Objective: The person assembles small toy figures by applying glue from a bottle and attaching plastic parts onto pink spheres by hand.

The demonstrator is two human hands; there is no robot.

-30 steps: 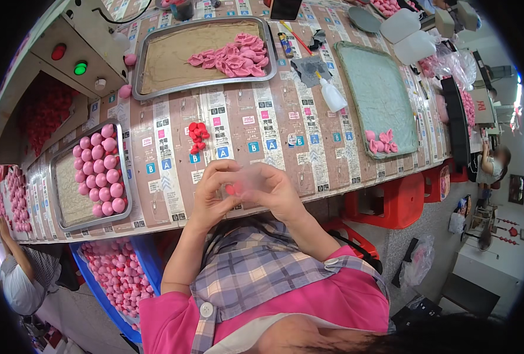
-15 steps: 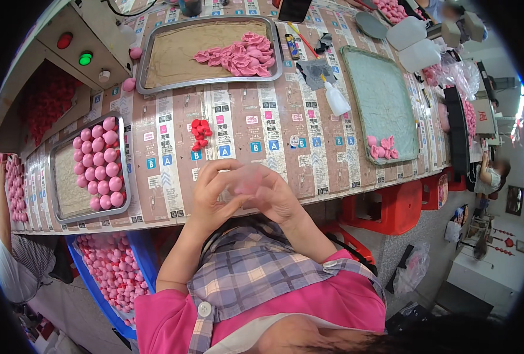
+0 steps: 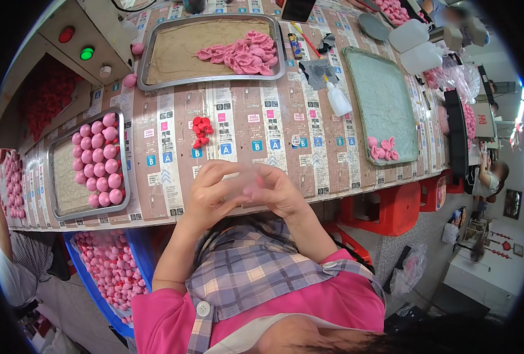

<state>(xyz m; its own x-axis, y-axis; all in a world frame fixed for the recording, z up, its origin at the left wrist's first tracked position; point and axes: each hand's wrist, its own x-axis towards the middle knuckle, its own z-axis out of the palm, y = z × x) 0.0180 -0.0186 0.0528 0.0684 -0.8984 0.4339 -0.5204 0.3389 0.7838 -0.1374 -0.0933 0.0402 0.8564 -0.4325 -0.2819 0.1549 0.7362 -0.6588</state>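
We saw the right hand pinching a small, motion-blurred pink piece above the table's near edge, the left hand curled beside it; whether its fingers gripped, we could not tell. Beyond lay a cluster of red pieces, then, farther off, pink petal-shaped pieces on a metal-rimmed tray.

Remotely, I make out a small pink piece, blurred and partly hidden, held near the table's front edge.
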